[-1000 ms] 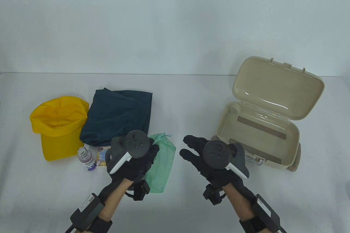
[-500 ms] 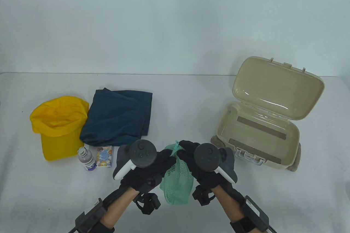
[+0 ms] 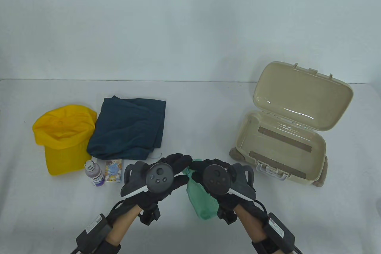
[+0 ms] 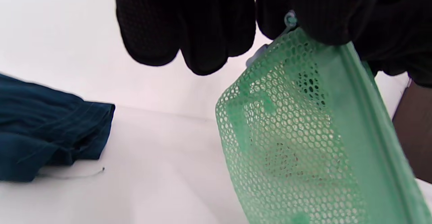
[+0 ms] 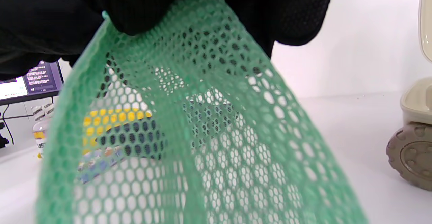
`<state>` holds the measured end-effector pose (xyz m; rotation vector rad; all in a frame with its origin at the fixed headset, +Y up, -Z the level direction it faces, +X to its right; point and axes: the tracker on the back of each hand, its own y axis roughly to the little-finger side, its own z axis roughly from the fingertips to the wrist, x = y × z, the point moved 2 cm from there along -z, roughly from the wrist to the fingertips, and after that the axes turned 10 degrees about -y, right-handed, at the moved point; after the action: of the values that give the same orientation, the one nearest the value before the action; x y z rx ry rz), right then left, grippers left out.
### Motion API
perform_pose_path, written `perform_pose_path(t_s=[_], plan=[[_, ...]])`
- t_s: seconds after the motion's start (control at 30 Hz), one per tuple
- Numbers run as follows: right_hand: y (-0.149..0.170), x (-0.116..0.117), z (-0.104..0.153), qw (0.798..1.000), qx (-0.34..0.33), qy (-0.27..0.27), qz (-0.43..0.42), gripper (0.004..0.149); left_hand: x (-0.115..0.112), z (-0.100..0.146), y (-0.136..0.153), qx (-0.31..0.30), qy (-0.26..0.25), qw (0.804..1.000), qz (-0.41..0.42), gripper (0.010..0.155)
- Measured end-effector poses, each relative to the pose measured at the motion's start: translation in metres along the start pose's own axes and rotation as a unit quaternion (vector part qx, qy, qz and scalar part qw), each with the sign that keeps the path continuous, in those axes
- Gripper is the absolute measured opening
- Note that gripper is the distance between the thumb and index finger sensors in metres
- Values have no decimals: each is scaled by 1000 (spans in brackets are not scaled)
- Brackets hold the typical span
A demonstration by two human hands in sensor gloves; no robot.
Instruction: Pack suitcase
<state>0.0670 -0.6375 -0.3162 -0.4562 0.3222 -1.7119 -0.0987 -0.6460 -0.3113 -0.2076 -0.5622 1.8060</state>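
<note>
Table view: left hand [image 3: 166, 173] and right hand [image 3: 208, 173], fingertips meeting, pinch the top edge of a green mesh zip pouch [image 3: 202, 200] hanging above the table, left of the open beige plastic suitcase [image 3: 279, 143]. Best to steady one corner while working the zip.

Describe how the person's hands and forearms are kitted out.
Both the left hand and right hand wear black knit gloves. A dark round-faced tracker with a white and grey handle is strapped to the back of each. Black sensor boxes with white labels sit on dark bands around the bare forearms, with black cables running to the wrists.
</note>
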Motion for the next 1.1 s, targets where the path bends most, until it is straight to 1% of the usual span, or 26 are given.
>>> perform_pose_path(t_s=[0.07,0.17,0.2,0.23,0.3,0.4,0.47,0.57,0.6,0.7,0.8,0.97,1.1], plan=[[-1,0,0,1000,8,10,9,45,0,2,-8,-12,-30,999,-42,57],[-1,1,0,1000,14,11,9,44,0,5,-21,-44,-68,989,-122,46],[0,1,0,1000,15,11,7,44,0,5,-23,-49,-75,987,-135,45],[0,2,0,1000,14,6,3,44,-1,6,-26,-57,-71,985,-149,45],[3,2,-1,1000,14,-1,-11,44,-1,7,-27,-60,-78,983,-155,45],[12,0,-4,997,22,-15,-69,44,0,7,-30,-60,-85,980,-172,44],[23,-2,-7,991,38,-19,-124,43,0,7,-35,-67,-91,973,-203,44],[43,-8,-6,984,79,5,-161,43,-4,10,-39,-82,-77,969,-220,43],[56,-11,-5,977,99,14,-190,43,-7,11,-41,-87,-70,969,-222,43],[81,-12,-3,965,137,25,-222,43,-8,10,-44,-89,-56,972,-209,43],[99,-7,-2,953,167,25,-251,44,-10,11,-46,-89,-40,977,-189,43],[125,0,1,935,219,34,-277,44,-14,14,-52,-106,-16,976,-192,43],[138,2,3,921,238,37,-305,44,-15,15,-57,-114,-5,978,-173,43]])
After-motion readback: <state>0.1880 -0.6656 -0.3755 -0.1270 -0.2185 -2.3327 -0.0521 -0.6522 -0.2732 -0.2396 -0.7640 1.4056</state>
